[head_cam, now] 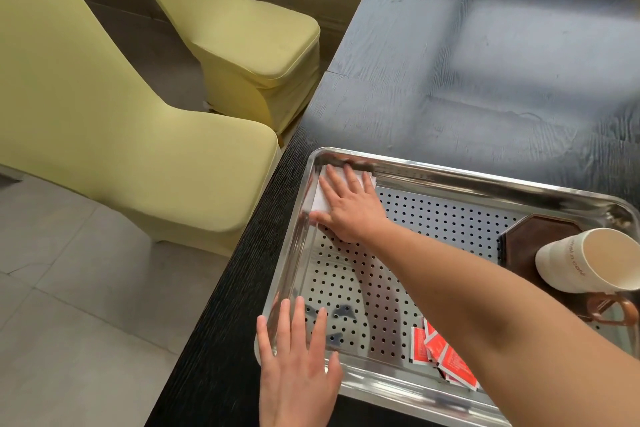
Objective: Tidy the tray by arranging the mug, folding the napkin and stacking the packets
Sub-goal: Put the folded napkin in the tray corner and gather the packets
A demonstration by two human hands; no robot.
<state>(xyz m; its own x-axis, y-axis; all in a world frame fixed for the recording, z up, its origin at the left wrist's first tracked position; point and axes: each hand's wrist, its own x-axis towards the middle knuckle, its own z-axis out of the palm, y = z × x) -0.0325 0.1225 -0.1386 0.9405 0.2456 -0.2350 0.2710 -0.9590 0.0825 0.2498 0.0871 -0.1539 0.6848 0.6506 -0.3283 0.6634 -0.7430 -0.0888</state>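
A steel tray with a perforated floor lies on the dark table. My right hand presses flat with straight fingers on a folded white napkin in the tray's far left corner. My left hand rests open on the tray's near left rim. A cream mug with a brown handle lies tipped on a dark brown coaster at the right. Several red packets lie overlapping near the front rim, partly hidden under my right forearm.
The black wood-grain table stretches beyond the tray. Two chairs with yellow-green covers stand close to the table's left edge, over a grey tiled floor.
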